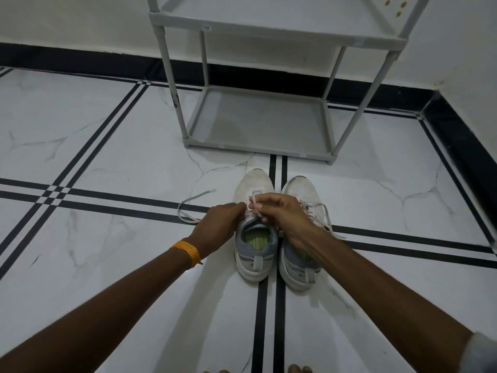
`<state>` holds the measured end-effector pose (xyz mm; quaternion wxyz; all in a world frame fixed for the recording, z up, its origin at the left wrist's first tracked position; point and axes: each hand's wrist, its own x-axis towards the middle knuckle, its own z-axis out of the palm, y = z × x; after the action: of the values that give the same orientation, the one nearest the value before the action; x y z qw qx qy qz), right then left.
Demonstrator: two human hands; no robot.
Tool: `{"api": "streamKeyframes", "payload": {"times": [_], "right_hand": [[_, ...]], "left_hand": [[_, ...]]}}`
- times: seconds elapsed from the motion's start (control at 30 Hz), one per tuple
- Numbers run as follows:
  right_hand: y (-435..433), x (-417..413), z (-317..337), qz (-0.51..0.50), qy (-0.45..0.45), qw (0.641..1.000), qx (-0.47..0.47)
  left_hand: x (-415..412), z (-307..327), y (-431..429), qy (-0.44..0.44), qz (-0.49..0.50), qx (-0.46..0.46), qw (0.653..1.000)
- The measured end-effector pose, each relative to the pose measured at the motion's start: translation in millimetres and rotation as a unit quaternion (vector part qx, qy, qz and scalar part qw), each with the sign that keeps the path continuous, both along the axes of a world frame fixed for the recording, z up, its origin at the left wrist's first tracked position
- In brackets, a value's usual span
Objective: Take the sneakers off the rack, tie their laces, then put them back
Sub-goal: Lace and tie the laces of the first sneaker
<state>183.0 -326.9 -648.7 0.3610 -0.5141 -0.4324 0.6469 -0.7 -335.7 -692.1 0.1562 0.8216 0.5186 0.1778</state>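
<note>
Two white and grey sneakers stand side by side on the tiled floor, toes pointing away from me. Over the left sneaker (254, 254), my left hand (219, 226) and my right hand (279, 211) each pinch a strand of its white lace (254, 210). A loose end of that lace (188, 208) trails in a loop across the floor to the left. The right sneaker (301, 262) has its laces (321, 216) lying untied over its outer side. My right forearm crosses above its heel opening.
A grey shoe rack (258, 122) stands against the wall just beyond the sneakers, its shelves bare. A black skirting (462, 146) runs along the wall and down the right side. An orange band (188, 251) circles my left wrist. My toes (298, 368) show at the bottom edge.
</note>
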Motion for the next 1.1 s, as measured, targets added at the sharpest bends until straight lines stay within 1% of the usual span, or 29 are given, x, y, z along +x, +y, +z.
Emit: {"api": "streamKeyframes", "payload": {"times": [0.13,0.17,0.2,0.23,0.27,0.3,0.33,0.4,0.47,0.5,0.53,0.6,0.67,0.77,0.87,0.93,1.03,1.1], "right_hand": [[-0.4,-2.2,-9.0,-0.015,-0.074,0.994,0.073],[0.4,-2.2,-10.5,-0.015,-0.085,0.992,0.089],[1.5,-1.7,-12.1,-0.018,-0.094,0.99,0.101],[2.5,-1.4,-13.5,-0.023,-0.103,0.988,0.11],[3.1,-1.5,-14.7,-0.028,-0.109,0.987,0.115],[3.1,-1.7,-15.3,-0.03,-0.111,0.987,0.116],[3.3,-2.0,-16.2,-0.03,-0.109,0.987,0.113],[4.6,-1.7,-16.5,-0.015,-0.101,0.99,0.098],[6.8,1.5,-15.7,0.009,-0.097,0.991,0.09],[8.0,3.2,-14.7,0.017,-0.094,0.991,0.092],[8.9,4.4,-13.4,0.022,-0.092,0.991,0.095],[9.0,5.1,-11.3,0.021,-0.085,0.991,0.1],[8.0,4.1,-10.5,0.01,-0.081,0.991,0.103],[7.4,2.9,-12.3,-0.004,-0.076,0.992,0.1],[7.4,2.6,-11.7,0.003,-0.074,0.992,0.106],[7.5,4.1,-9.4,0.019,-0.064,0.993,0.102],[8.7,7.0,-7.5,0.046,-0.06,0.993,0.091],[10.0,7.5,-6.9,0.052,-0.062,0.993,0.081]], "left_hand": [[-7.4,5.9,4.8,0.029,0.044,-0.026,0.998],[-9.4,9.6,6.9,0.02,0.052,-0.047,0.997],[-10.6,15.4,8.0,-0.029,0.061,-0.086,0.994],[-11.1,21.6,7.9,-0.11,0.073,-0.146,0.98],[-10.9,27.6,7.2,-0.205,0.087,-0.214,0.951],[-9.8,31.7,6.6,-0.285,0.098,-0.27,0.914],[-8.1,33.1,5.6,-0.337,0.107,-0.303,0.885],[-1.5,31.0,2.0,-0.403,0.111,-0.33,0.846],[7.2,27.4,-1.0,-0.463,0.112,-0.332,0.814],[10.3,26.0,-1.5,-0.488,0.115,-0.322,0.803],[13.2,25.8,-2.1,-0.504,0.118,-0.305,0.799],[18.3,24.9,-1.3,-0.509,0.135,-0.259,0.81],[22.6,23.7,1.2,-0.491,0.144,-0.22,0.831],[27.2,20.4,3.6,-0.436,0.14,-0.157,0.875],[27.4,14.9,4.3,-0.384,0.141,-0.108,0.906],[28.8,14.4,2.6,-0.369,0.143,-0.081,0.915],[30.8,15.9,2.3,-0.374,0.154,-0.055,0.913],[31.8,16.6,5.2,-0.358,0.152,-0.04,0.92]]}}
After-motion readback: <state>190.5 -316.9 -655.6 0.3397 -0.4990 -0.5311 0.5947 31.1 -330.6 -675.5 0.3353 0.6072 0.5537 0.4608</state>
